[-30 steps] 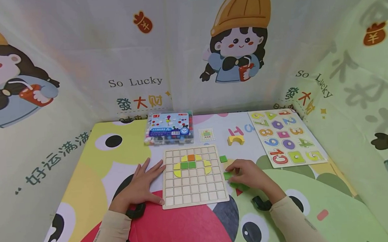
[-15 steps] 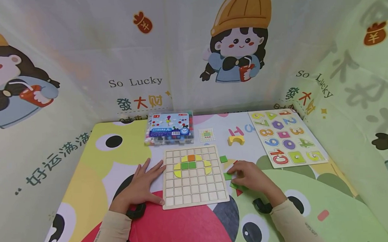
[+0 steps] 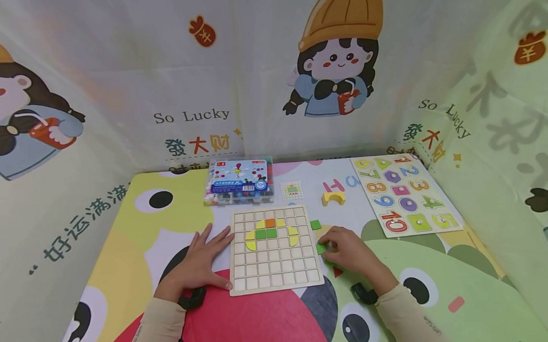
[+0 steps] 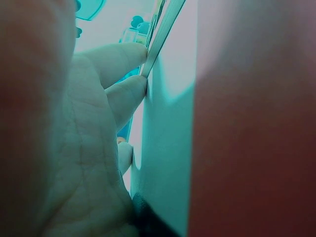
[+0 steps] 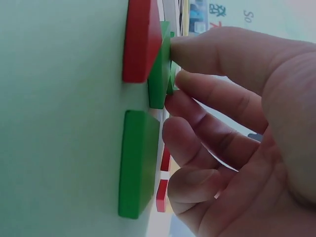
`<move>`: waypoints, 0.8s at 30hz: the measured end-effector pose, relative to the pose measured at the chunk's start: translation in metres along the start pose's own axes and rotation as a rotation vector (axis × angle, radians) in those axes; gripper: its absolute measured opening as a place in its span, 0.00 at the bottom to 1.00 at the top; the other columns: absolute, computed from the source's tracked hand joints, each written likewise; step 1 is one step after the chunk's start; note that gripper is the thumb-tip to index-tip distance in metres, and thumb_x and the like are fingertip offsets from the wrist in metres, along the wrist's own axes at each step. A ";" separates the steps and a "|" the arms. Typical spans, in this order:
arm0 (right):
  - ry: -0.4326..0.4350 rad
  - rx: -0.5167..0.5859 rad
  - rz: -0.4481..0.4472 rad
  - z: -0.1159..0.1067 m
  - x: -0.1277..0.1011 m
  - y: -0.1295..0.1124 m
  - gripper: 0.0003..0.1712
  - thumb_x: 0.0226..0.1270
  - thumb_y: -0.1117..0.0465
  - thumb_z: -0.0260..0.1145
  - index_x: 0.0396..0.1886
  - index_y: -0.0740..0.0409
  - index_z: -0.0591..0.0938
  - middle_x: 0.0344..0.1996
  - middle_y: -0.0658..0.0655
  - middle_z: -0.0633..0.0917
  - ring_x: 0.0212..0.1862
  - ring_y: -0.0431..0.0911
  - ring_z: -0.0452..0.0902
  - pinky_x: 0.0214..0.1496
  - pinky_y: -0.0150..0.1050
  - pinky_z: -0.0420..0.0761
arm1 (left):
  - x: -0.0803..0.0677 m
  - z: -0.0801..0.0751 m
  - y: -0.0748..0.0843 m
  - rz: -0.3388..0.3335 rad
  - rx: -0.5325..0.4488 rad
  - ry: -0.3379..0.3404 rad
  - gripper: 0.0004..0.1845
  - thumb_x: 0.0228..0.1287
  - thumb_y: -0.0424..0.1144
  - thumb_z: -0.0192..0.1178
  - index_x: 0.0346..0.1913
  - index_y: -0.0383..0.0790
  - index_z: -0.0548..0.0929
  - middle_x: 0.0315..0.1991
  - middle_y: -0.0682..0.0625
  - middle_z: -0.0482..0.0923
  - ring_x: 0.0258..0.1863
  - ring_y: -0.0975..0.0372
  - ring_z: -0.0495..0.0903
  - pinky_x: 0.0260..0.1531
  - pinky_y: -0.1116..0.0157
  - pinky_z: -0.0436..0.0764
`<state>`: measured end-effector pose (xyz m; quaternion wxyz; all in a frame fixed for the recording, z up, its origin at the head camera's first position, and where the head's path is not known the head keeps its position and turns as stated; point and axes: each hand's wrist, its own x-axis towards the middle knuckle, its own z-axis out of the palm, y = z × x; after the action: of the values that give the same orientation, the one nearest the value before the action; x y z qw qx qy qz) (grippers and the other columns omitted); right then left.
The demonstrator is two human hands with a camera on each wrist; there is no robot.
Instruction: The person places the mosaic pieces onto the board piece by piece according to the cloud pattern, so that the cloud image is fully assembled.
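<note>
In the head view, a wooden grid board [image 3: 274,268] lies at the middle of the table, with an orange square [image 3: 270,223], two green squares [image 3: 266,233] and several curved yellow pieces [image 3: 251,245] set in it. My left hand [image 3: 192,265] rests at the board's left side, fingers spread, fingertips against its edge. To the right of the board, my right hand [image 3: 350,252] has thumb and forefinger around a loose green tile [image 3: 321,248]. The right wrist view shows another green tile [image 5: 136,165] and a red piece [image 5: 140,44] below that hand.
Another green tile [image 3: 316,224] lies above the right hand; a red triangle [image 3: 337,272] lies below it. Behind the board are a clear box of parts [image 3: 239,180], a pattern card [image 3: 292,190] and a yellow arch block [image 3: 333,198]. A number puzzle board [image 3: 405,195] lies at the right.
My right hand has shifted slightly left and closer around the green tile, covering green and red pieces that showed beside it. The left hand and the board have stayed put.
</note>
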<state>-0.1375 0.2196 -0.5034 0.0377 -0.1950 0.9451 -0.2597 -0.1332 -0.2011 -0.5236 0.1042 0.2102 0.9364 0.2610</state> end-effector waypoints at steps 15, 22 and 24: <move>0.099 -0.066 -0.015 -0.007 -0.005 0.010 0.12 0.62 0.66 0.76 0.46 0.58 0.91 0.39 0.51 0.85 0.38 0.40 0.75 0.43 0.41 0.80 | -0.001 0.001 -0.001 0.004 0.006 -0.001 0.68 0.36 0.71 0.80 0.84 0.52 0.63 0.87 0.51 0.53 0.87 0.39 0.34 0.80 0.31 0.34; 0.102 -0.011 -0.028 -0.009 -0.005 0.015 0.13 0.60 0.68 0.75 0.46 0.59 0.91 0.38 0.50 0.84 0.36 0.38 0.73 0.38 0.36 0.78 | -0.001 0.000 0.001 0.003 0.001 -0.003 0.68 0.35 0.70 0.80 0.84 0.52 0.63 0.87 0.51 0.53 0.86 0.39 0.35 0.80 0.31 0.34; 0.100 -0.012 -0.024 -0.009 -0.004 0.016 0.13 0.61 0.68 0.75 0.46 0.58 0.91 0.37 0.50 0.84 0.35 0.38 0.73 0.37 0.35 0.77 | -0.001 -0.001 0.001 0.001 -0.002 -0.003 0.68 0.35 0.69 0.80 0.84 0.52 0.63 0.87 0.51 0.53 0.87 0.39 0.35 0.80 0.31 0.34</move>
<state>-0.1408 0.2381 -0.5038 -0.0140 -0.1934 0.9449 -0.2638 -0.1322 -0.2007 -0.5222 0.1057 0.2108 0.9359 0.2617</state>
